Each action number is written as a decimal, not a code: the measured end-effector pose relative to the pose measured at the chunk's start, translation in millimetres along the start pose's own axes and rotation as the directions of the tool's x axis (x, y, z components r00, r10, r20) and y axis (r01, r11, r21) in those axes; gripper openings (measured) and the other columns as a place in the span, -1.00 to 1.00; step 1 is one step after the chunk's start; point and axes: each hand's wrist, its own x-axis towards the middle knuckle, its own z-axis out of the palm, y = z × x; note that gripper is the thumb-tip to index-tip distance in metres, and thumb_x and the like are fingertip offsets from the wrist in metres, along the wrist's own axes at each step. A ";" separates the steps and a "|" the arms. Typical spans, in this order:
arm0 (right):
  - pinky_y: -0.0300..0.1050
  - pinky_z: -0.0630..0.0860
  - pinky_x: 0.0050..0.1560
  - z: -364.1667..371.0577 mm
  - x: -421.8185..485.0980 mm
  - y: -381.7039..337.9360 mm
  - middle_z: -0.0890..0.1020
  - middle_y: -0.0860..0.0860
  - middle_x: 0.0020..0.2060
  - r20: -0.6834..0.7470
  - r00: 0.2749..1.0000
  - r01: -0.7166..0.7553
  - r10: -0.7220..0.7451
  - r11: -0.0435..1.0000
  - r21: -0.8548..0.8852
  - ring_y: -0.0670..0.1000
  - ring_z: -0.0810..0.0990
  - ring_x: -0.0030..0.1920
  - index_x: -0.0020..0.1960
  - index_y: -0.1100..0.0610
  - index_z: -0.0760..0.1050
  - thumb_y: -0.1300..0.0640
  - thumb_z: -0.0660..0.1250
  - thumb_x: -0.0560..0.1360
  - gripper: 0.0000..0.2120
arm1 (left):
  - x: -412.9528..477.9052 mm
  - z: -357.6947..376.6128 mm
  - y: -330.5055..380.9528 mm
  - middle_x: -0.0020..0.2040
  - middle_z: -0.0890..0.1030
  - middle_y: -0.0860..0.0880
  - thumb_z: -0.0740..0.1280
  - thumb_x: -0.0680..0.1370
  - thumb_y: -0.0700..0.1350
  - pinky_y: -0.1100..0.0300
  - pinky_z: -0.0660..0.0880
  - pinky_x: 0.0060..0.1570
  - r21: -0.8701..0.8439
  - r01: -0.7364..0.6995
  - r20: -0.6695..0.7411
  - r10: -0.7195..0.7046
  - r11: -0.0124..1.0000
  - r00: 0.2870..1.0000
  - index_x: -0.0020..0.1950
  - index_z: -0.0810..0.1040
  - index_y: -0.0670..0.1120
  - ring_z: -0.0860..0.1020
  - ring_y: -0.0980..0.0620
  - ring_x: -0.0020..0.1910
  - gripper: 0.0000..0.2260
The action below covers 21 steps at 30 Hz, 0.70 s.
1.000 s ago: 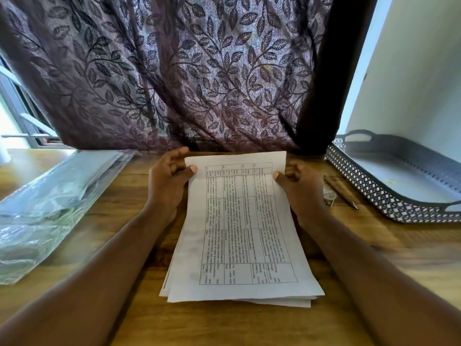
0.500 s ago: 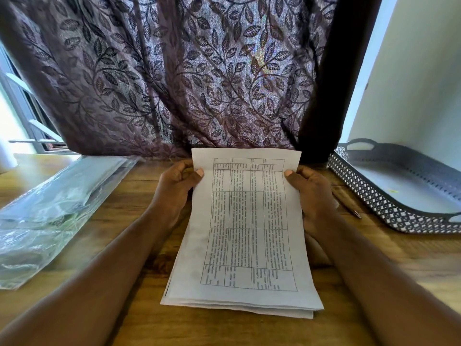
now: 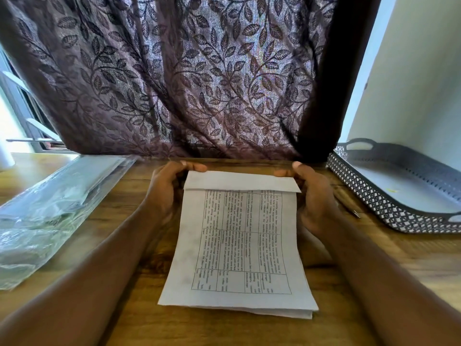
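The top sheet [image 3: 239,240] is lying at ctr of frame on the paper stack [image 3: 287,312]. Its long axis is running from the lower edge up toward the curtain [image 3: 199,83], i.e. straight away from the person. Its far end is bending back toward the viewer, w/ a blank flap [image 3: 239,181] showing above the printed table. The left hand [image 3: 169,191] and right hand [image 3: 315,198] are sitting at the two far corners, one per side, equally near. Their fingers [image 3: 197,168] are curling round and pinching the flap's corners. Both forearms are coming in from the lower corners of frame over the tabletop [image 3: 139,323]. Judging by this, the next move is drawing the flap down-frame along that axis, both sides evenly, or the fold is going skew.
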 end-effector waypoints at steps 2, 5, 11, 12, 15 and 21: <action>0.06 0.61 -0.14 1.5 -0.4 -1.9 0.70 0.12 -0.23 -0.009 0.998 0.054 -0.056 0.994 -0.099 0.16 0.64 -0.16 -0.17 0.17 0.69 0.21 0.36 0.57 -0.82 | -1.3 1.0 3.3 -0.18 0.66 -0.23 0.35 0.59 -0.05 0.10 0.56 -0.31 0.029 0.015 0.001 -0.015 0.999 1.000 -0.08 0.69 -0.20 0.60 -0.17 -0.25 -0.76; -0.08 0.67 -0.19 2.4 -1.2 0.3 0.74 0.03 -0.20 -0.015 0.987 0.147 -0.159 0.946 -0.289 0.04 0.71 -0.17 -0.07 0.15 0.65 0.29 0.43 0.52 -0.93 | 3.9 -0.5 1.5 -0.11 0.73 -0.10 0.47 0.49 -0.24 0.03 0.65 -0.13 0.245 -0.061 0.023 0.058 0.967 0.998 0.02 0.68 -0.11 0.68 -0.14 -0.12 -0.87; -0.17 0.61 -0.11 6.3 0.8 8.6 0.72 -0.05 -0.12 0.062 0.908 0.347 -0.414 0.662 -0.665 -0.06 0.69 -0.11 -0.07 0.06 0.67 0.24 0.47 0.50 -0.91 | 7.3 -2.2 -6.5 -0.08 0.71 0.18 0.48 0.51 -0.10 0.12 0.61 -0.01 0.701 -0.255 0.086 0.276 0.666 0.957 0.00 0.72 0.06 0.66 0.20 -0.08 -0.90; -0.16 0.60 -0.12 6.1 0.4 9.2 0.72 -0.07 -0.12 0.090 0.888 0.370 -0.450 0.585 -0.722 -0.08 0.67 -0.12 -0.05 0.07 0.68 0.20 0.46 0.51 -0.94 | 6.5 -1.4 -4.9 -0.09 0.71 0.19 0.48 0.51 -0.09 0.16 0.59 -0.04 0.713 -0.278 0.109 0.290 0.644 0.951 -0.02 0.72 0.05 0.65 0.23 -0.10 -0.92; -0.11 0.58 -0.12 7.7 -1.5 9.7 0.74 -0.05 -0.11 0.203 0.802 0.432 -0.562 0.311 -0.847 -0.08 0.64 -0.17 0.00 0.08 0.69 0.09 0.40 0.55 -0.88 | 4.1 2.2 -0.6 -0.13 0.70 0.17 0.47 0.52 -0.08 0.25 0.50 -0.16 0.731 -0.329 0.153 0.327 0.598 0.933 -0.05 0.71 0.05 0.62 0.26 -0.17 -0.95; 0.26 0.31 0.43 38.8 -13.7 10.6 0.74 -0.07 -0.05 0.493 0.673 0.578 -0.552 -0.024 -0.816 0.00 0.70 -0.06 0.09 0.00 0.65 0.01 0.25 0.60 -0.79 | -9.4 18.8 2.7 -0.10 0.68 0.07 0.41 0.56 -0.04 0.35 0.46 -0.10 0.752 -0.575 0.364 0.524 0.322 0.770 -0.01 0.70 -0.09 0.56 0.23 -0.15 -0.85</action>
